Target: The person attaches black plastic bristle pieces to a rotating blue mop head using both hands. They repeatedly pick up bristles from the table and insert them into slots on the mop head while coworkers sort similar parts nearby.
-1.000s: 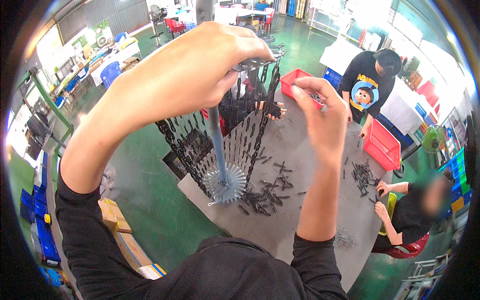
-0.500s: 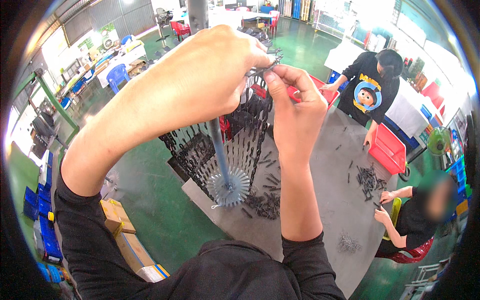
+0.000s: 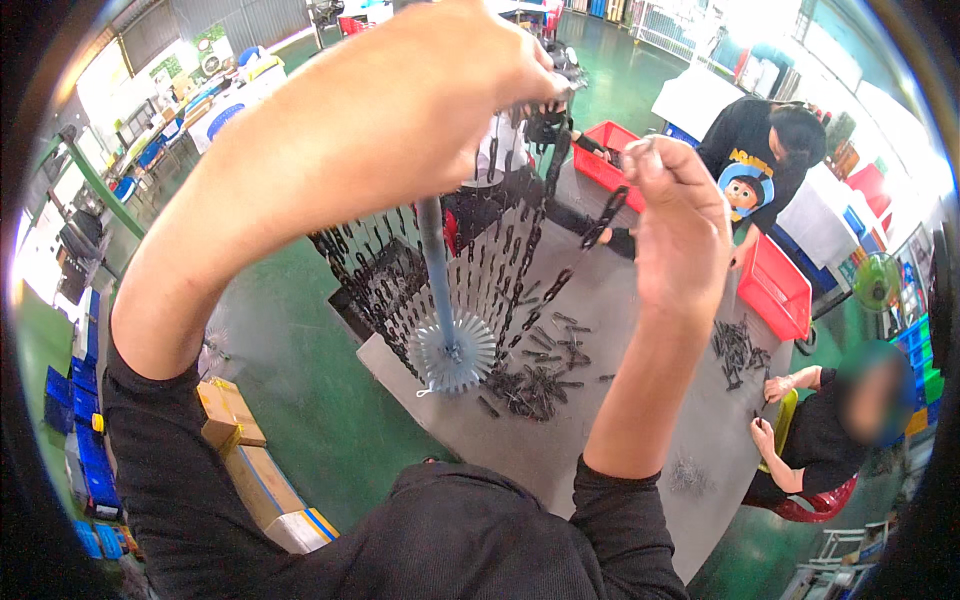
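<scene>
My left hand (image 3: 500,65) is raised across the top of a grey upright pole (image 3: 436,270), fingers curled at dark parts (image 3: 566,68) there; what they grip is hidden. My right hand (image 3: 682,220) is held up to the right, thumb and fingertips pinched together. From near those fingertips a black chain (image 3: 575,270) of slender links slants down toward a toothed silver wheel (image 3: 452,352) at the pole's foot. Many more black chains (image 3: 375,265) hang round the pole in a cone. Loose black links (image 3: 530,390) lie heaped on the table beside the wheel.
Across the grey table (image 3: 640,400) are a red tray (image 3: 775,290) and another red tray (image 3: 608,140). Two co-workers, one standing (image 3: 735,150) and one seated (image 3: 835,430), handle small parts on the right. Cardboard boxes (image 3: 262,490) stand on the floor at left.
My right hand has moved right and away from my left, and one chain now slants out toward it. My left hand has risen slightly.
</scene>
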### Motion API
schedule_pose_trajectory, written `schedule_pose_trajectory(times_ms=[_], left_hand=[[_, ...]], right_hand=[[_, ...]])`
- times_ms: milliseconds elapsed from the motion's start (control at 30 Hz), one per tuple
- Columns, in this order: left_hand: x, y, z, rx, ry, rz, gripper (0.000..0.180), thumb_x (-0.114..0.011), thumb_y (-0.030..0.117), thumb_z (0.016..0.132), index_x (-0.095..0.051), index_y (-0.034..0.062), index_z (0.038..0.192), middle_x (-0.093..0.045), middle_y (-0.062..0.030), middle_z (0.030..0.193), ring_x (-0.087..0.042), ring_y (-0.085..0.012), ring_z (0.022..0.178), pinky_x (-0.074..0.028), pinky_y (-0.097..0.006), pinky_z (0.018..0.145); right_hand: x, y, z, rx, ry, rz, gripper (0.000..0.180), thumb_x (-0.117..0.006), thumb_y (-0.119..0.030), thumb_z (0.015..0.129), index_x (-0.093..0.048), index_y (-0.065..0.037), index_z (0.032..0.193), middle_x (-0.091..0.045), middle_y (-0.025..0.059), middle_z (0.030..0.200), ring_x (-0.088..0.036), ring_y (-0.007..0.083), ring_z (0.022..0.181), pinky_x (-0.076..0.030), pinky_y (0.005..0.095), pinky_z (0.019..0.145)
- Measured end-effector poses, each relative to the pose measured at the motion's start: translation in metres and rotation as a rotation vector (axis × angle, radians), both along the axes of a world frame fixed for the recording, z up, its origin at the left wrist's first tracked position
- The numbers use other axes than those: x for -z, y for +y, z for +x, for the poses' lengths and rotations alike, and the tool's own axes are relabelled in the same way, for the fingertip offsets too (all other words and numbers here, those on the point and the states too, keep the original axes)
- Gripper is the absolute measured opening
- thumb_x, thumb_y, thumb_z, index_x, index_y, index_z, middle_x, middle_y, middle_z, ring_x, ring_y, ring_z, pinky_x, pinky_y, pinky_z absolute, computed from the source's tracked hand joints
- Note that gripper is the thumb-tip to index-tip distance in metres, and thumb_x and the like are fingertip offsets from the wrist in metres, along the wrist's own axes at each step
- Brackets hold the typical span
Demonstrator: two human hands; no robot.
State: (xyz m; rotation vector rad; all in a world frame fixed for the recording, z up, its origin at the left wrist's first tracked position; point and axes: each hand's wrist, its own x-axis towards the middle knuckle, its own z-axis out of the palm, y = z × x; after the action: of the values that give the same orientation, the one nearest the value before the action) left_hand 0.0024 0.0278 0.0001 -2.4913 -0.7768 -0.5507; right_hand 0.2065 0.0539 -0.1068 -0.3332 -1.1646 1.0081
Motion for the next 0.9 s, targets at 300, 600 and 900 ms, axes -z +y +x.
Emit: schedule_pose_trajectory(times_ms=[300,600,900], left_hand=[[-0.009,0.004,-0.024,0.047,-0.009,-0.054,0.043,-0.056,-0.007,0.071,-0.059,0.0029,0.113,-0.061,-0.0144,0.114,-0.058,-0.0333,0.103,-0.046,-0.040,0.089],[-0.013,-0.010,-0.004,-0.177,0.059,-0.107,0.046,-0.066,0.007,0.068,-0.057,-0.0016,0.112,-0.060,-0.0200,0.109,-0.059,-0.0341,0.100,-0.046,-0.040,0.087],[-0.007,-0.012,-0.005,-0.194,0.045,-0.063,0.037,-0.057,-0.007,0.068,-0.061,-0.0033,0.104,-0.063,-0.0190,0.104,-0.059,-0.0361,0.097,-0.047,-0.041,0.085]], right_hand=[[-0.009,0.009,0.005,0.728,-0.714,0.057,0.016,-0.069,-0.010,0.075,-0.066,-0.003,0.089,-0.066,0.0087,0.087,-0.062,0.0191,0.082,-0.047,0.0294,0.076],[-0.013,0.002,-0.072,0.696,-0.329,0.171,0.011,-0.069,-0.008,0.077,-0.066,-0.002,0.085,-0.064,0.0083,0.077,-0.058,0.0191,0.070,-0.044,0.0312,0.067],[-0.019,-0.006,-0.074,0.463,-0.244,-0.002,0.007,-0.066,-0.008,0.081,-0.065,-0.002,0.085,-0.064,0.0061,0.078,-0.056,0.0116,0.068,-0.043,0.0271,0.065]])
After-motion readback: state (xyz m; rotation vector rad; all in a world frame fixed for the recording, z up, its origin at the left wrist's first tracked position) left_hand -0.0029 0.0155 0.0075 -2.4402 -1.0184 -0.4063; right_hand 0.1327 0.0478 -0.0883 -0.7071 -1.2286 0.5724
